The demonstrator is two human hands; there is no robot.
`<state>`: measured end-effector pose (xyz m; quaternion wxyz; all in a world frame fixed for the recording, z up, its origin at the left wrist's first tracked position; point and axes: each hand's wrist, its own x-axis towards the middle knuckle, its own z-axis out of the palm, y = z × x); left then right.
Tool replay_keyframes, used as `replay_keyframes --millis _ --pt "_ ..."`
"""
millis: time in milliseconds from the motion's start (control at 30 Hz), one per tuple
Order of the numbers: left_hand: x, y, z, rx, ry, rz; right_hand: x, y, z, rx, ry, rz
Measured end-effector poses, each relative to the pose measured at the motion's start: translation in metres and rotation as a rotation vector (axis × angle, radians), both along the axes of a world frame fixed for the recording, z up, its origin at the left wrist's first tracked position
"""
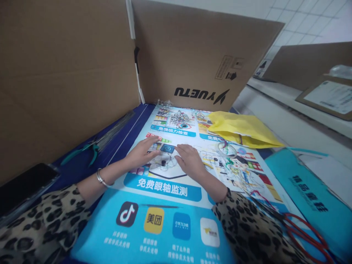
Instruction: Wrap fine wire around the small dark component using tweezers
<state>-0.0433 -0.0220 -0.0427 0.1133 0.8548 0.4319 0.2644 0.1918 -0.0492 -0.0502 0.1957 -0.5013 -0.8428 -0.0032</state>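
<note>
My left hand (144, 151) lies palm down on a printed poster sheet (110, 223), its fingers stretched out together. Opposite it, my right hand (191, 162) rests on the same sheet with its fingers extended. Neither hand holds anything that I can see. In the gap between them, thin wire-like lines (164, 165) show over the print; I cannot tell how much is wire and how much is picture. Right of my right hand lies a tangle of thin coloured wire (233, 165), with a clear ring-shaped spool (227, 149) by it.
Teal-handled pliers (82, 154) and straight wires (117, 126) lie left, beyond a phone (27, 187). Red-handled scissors (305, 231), a yellow bag (242, 126) and a teal bag (297, 190) sit right. Cardboard walls (203, 55) stand behind; more wire tangles (180, 116) lie before them.
</note>
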Motion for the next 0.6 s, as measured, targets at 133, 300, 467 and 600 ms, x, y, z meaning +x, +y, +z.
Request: replay_keyframes --millis 133,300,467,600 --pt "0.003 -0.013 0.010 0.052 -0.075 0.144 -0.004 -0.003 -0.001 0.009 0.062 0.045" --pt "0.015 -0.035 -0.001 -0.070 0.164 0.054 -0.015 -0.012 -0.009 -0.055 0.078 0.130" --pt "0.016 -0.036 -0.016 -0.096 0.259 -0.008 -0.017 -0.012 -0.014 -0.129 0.067 0.123" --pt "0.012 -0.027 -0.018 -0.112 0.283 -0.058 -0.018 -0.011 -0.012 -0.153 0.062 0.120"
